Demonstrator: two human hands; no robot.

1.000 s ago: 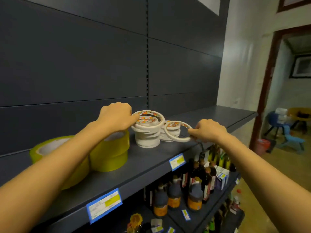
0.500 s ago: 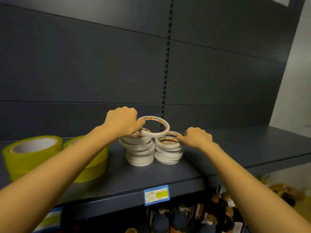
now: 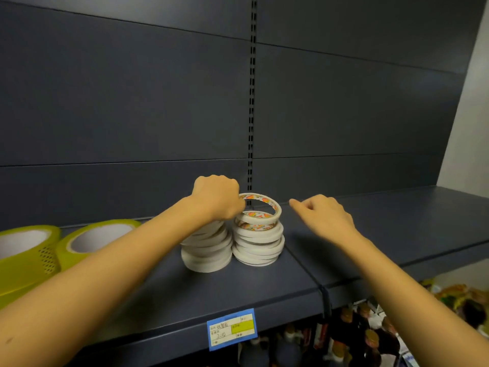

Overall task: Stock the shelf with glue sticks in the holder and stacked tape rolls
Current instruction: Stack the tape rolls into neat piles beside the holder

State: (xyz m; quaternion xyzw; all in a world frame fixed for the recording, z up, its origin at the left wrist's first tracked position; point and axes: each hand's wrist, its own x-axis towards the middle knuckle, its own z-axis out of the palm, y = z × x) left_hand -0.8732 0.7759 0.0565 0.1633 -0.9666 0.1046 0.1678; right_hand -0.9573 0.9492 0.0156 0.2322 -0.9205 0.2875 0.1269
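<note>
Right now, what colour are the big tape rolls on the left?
The big tape rolls are yellow-green; head view.

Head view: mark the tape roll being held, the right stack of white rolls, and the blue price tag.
held tape roll [image 3: 278, 210], head view, its right rim.
right stack [image 3: 258, 245], head view, middle of its front side.
blue price tag [image 3: 232, 329], head view, label centre.
</note>
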